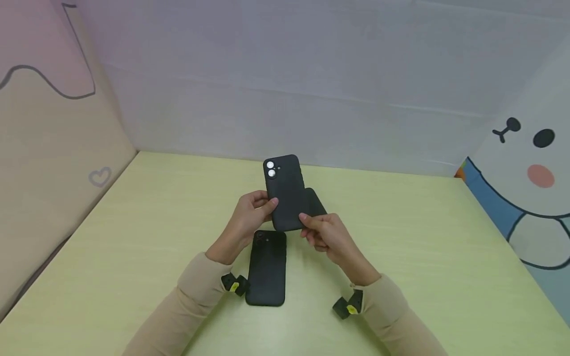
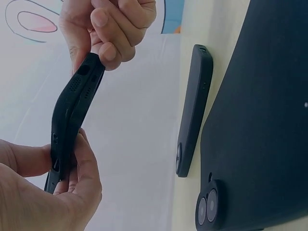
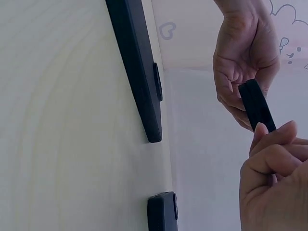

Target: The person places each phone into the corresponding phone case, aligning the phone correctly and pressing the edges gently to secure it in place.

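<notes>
Both hands hold a black phone case [image 1: 287, 190] tilted up above the table, its two camera holes showing pale. My left hand [image 1: 251, 215] pinches its left edge, thumb on the back face. At the lower right corner, my right hand [image 1: 327, 235] pinches it between thumb and fingers. In the left wrist view the case [image 2: 70, 108] looks bowed, with small holes along its end. A black phone [image 1: 267, 269] lies back up on the table, between the forearms. Behind the held case lies another dark phone or case [image 1: 316, 202], partly hidden.
The pale yellow table [image 1: 401, 237] spreads out on both sides. A whitish cloth wall [image 1: 289, 99] stands at its back, with printed cartoon panels at left and right. Each wrist wears a small black camera [image 1: 347, 304].
</notes>
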The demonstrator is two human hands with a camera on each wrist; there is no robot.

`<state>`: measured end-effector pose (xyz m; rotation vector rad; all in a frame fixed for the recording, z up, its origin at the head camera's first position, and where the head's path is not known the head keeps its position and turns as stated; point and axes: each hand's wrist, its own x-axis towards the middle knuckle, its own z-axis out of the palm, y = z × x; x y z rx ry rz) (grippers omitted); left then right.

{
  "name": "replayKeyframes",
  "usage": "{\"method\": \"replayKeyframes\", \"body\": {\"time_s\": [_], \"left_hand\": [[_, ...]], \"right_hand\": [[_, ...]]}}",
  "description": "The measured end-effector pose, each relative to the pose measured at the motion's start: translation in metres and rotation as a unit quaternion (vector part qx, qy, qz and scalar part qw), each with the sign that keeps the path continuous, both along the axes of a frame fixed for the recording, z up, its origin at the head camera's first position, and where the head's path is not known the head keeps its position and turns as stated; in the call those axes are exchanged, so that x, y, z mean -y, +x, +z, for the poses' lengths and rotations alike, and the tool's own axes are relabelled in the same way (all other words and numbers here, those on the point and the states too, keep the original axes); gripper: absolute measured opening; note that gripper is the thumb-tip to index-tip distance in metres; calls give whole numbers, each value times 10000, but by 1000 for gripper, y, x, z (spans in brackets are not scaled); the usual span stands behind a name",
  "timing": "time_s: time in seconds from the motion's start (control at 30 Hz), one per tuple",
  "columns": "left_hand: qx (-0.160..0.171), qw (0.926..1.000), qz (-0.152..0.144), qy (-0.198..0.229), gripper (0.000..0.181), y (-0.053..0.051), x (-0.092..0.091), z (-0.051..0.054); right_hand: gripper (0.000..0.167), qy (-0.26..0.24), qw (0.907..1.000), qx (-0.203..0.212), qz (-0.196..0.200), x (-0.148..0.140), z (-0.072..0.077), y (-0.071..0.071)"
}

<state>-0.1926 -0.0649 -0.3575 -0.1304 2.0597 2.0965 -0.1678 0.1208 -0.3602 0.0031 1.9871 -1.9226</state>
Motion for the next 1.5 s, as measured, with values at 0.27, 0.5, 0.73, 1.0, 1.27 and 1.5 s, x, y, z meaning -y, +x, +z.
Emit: {"method": "replayKeyframes", "body": {"time_s": [0.27, 0.5, 0.73, 1.0, 1.27, 1.5], "left_hand": [[30, 9999, -98, 83, 26, -1, 1, 0], [-2, 9997, -165, 165, 27, -1, 1, -1], [4, 9995, -234, 230, 29, -2, 1, -1], [49, 9988, -349, 345, 32, -4, 2, -3], [154, 9961, -862, 127, 33, -4, 4, -4], [83, 9976, -624, 284, 30, -3, 3, -1]], "right_hand": [[36, -180, 9990, 126, -397, 5, 2, 4], [33, -159, 9974, 204, -679, 8, 5, 6], [32, -194, 9962, 261, -807, 9, 7, 6], [32, -217, 9960, 315, -803, 8, 9, 6], [39, -196, 9973, 217, -680, 5, 10, 5], [42, 197, 9977, 71, -646, 7, 8, 3]]}}
